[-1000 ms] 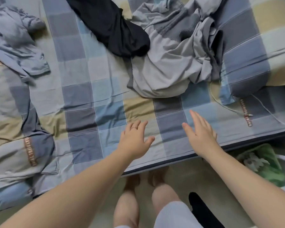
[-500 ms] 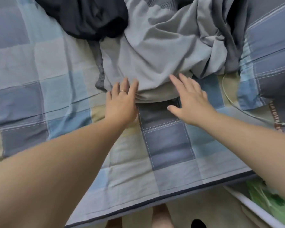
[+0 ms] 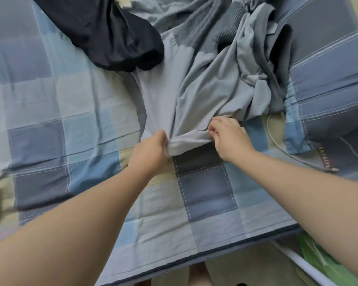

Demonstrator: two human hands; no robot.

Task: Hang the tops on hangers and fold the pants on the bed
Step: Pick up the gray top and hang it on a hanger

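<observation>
Gathering step: taking hold of the pale grey crumpled jersey garment (image 3: pixel 194 96) by its near edge, apparently at the start of the sorting, with nothing hung or folded in view and no hanger visible.
Left hand (image 3: pixel 151 147): clenched round the left end of the bunched hem, cloth squeezed inside the fist.
Right hand (image 3: pixel 227 135): fingers (image 3: pixel 216 125) curled and pinching the right end of the same hem, near the left hand, with a short roll of cloth stretched between.
Grey garment's place: middle of the blue, grey and beige checked bed (image 3: pixel 70 141), running away from the hands to a ribbed darker-grey band (image 3: pixel 196 32) at the far end. Top or pants is hard to tell, though the ribbing hints at a waistband.
Black soft crumpled garment (image 3: pixel 112 34): heaped at the far left, overlapping the grey one's far-left edge.
Blue striped pillow (image 3: pixel 329 89): at the right, touching the grey heap.
Next move, as judged: drawing the hem toward the near edge of the bed, lifting and shaking out, hands moving apart to open the piece, then deciding between hanger and fold.
Risk: dragging the black garment along, or pulling with the folds at the right left tangled.
</observation>
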